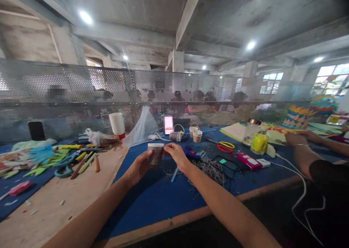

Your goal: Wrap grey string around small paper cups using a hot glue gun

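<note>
My left hand point(138, 167) is wrapped around a paper cup point(156, 155) with a white rim and a dark, cord-like covering on its side. The fingers of my right hand point(176, 155) are pinched together at the cup's right side; what lies between them is too small to make out. Below and right of that hand, a tangled heap of grey cord point(209, 171) rests on the blue table mat point(152, 200). Beside the heap is a blue tool, perhaps a glue gun point(191, 152). Two small cup baskets point(196, 135) and a cord-wrapped cup on its side point(175, 136) stand farther back.
A lit phone point(168, 125) leans near the perforated metal screen point(109, 84). At left are stacked paper cups point(116, 124), scissors point(64, 165) and craft knives. Red-and-yellow scissors point(225, 146), a yellow bottle point(259, 142) and white cables lie right, near another person's arm point(302, 153).
</note>
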Demonstrator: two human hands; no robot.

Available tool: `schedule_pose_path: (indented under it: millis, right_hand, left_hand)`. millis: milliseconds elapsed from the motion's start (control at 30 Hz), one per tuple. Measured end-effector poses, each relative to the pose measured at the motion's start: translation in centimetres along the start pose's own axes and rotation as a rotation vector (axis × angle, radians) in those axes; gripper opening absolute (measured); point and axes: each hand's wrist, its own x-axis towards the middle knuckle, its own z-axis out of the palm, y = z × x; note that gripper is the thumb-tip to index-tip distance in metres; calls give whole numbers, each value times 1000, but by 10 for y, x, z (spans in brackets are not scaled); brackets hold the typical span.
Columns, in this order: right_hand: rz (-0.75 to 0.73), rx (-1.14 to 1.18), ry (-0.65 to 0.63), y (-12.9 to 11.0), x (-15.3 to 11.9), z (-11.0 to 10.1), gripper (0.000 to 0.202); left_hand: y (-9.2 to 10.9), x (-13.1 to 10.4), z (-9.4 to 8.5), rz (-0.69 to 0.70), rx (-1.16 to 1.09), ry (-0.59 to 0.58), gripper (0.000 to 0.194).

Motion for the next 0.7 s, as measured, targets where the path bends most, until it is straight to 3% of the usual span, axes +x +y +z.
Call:
schedule_pose_path:
  millis: [300, 500, 700]
  right_hand:
    - [2, -24, -10, 3, 2, 0, 33]
    - [-114, -268, 60, 6, 0, 1, 44]
    - [-141, -375, -71, 15, -4, 3, 58]
  left_hand:
    - [4, -2, 7, -11, -85, 41, 42]
    - [4, -1, 7, -4, -155, 76, 37]
    - [6, -4, 10, -25, -144, 94, 32]
